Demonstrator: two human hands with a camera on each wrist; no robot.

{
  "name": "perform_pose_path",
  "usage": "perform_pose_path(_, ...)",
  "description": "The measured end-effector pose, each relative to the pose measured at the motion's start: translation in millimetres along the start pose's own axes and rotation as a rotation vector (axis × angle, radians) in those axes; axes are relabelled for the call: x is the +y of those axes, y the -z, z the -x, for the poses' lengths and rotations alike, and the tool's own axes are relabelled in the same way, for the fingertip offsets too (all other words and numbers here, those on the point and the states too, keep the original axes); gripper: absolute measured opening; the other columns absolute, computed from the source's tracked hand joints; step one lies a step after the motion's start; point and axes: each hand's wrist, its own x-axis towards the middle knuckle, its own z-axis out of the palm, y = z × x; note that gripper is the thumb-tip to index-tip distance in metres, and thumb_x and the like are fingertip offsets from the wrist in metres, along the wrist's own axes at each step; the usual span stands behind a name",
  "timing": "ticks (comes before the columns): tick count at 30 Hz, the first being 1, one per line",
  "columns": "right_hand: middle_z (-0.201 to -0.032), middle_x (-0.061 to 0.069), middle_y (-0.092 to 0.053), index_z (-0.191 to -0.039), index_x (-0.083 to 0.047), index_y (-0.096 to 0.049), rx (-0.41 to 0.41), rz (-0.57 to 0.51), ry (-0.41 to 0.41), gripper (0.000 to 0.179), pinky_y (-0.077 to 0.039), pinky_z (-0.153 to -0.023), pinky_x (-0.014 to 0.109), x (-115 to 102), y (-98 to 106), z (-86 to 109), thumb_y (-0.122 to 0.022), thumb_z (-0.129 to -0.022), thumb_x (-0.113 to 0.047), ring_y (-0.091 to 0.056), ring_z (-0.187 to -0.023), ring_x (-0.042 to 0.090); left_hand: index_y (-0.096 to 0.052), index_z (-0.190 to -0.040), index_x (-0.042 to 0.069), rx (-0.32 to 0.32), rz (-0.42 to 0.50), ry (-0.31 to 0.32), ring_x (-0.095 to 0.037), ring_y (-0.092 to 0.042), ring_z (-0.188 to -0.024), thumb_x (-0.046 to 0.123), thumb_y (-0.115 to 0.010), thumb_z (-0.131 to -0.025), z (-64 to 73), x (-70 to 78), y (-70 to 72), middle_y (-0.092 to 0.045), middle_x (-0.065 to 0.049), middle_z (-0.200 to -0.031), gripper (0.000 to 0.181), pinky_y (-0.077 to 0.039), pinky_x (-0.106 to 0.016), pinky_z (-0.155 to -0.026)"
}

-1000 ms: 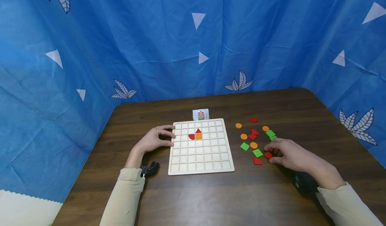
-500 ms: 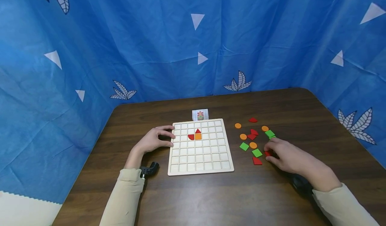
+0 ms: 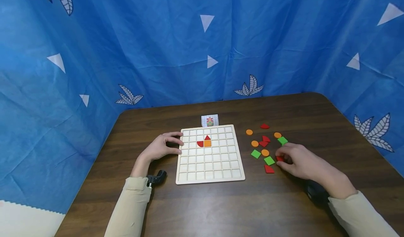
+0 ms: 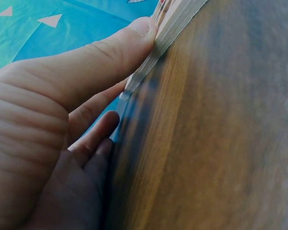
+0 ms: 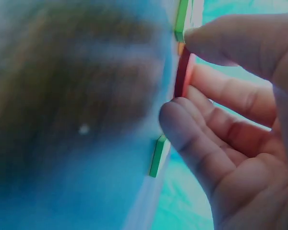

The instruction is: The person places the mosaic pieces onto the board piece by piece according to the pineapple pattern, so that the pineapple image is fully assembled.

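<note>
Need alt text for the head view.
A person's right hand pinches a red piece among loose red, orange and green pieces on a brown table. The left hand touches the left edge of a white gridded board holding three pieces; a small pattern card lies beyond it.

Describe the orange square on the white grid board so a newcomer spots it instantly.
On the dark brown wooden table, the left hand touches a white gridded board. In the board's far half sits a cluster of three pieces. The flat orange square, right of the red quarter-circle, is the only orange one there.
</note>
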Motion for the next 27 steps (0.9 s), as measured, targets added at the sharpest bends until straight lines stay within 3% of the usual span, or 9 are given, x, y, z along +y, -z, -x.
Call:
perform_pose_path(6,-0.088,-0.006,-0.064,-0.103,-0.011,-0.074,0.05,-0.04,0.016,0.023,-0.052,-0.063,0.021,-11,8,-16.4,-0.086,-0.083,-0.013,-0.053,-0.075,0.007,-0.082,-0.103,0.028,0.005,0.005,-0.006,-0.025,-0.043,-0.146,0.029,-0.091,-0.079,-0.4,0.5,0.7,-0.059,0.005,-0.147,0.026,-0.035,-0.052,-0.121)
perform_pose_path(13,-0.087,-0.001,-0.066,-0.106,-0.007,-0.075,0.035,-0.052,-0.035,0.025,-0.052,-0.059,0.021,-30,10,-50.3,-0.085,-0.085,-0.015,-0.055,-0.074,0.011,-0.082,-0.104,0.026,0.001,0.007,-0.025,-0.027,-0.043,-0.146,0.03,-0.09,-0.079,-0.8,1.2,-0.7,-0.059,0.003,-0.148,0.027,-0.037,-0.054,-0.119)
perform_pose_path(20,-0.086,0.0,-0.065,-0.104,-0.006,-0.076,0.049,-0.059,-0.002,0.024,-0.053,-0.063,0.022,-46,-3,-81.0,-0.086,-0.084,-0.015,-0.056,-0.072,0.012,-0.082,-0.103,0.029,0.009,0.004,-0.012,-0.026,-0.044,-0.145,0.03,-0.09,-0.08,-1.1,1.5,-1.6,-0.059,0.005,-0.147,0.025,-0.037,-0.054,-0.12)
perform_pose_path(27,-0.087,-0.001,-0.066,-0.104,-0.007,-0.077,0.022,-0.131,0.023,0.02,-0.052,-0.066,0.025,-69,-15,-115.5,-0.082,-0.087,-0.017,-0.056,-0.075,0.013,-0.082,-0.103,0.029,0.006,-0.004,-0.021,-0.025,-0.043,-0.145,0.03,-0.09,-0.08,0.5,0.0,-0.6,-0.059,0.005,-0.147,0.025,-0.036,-0.053,-0.12)
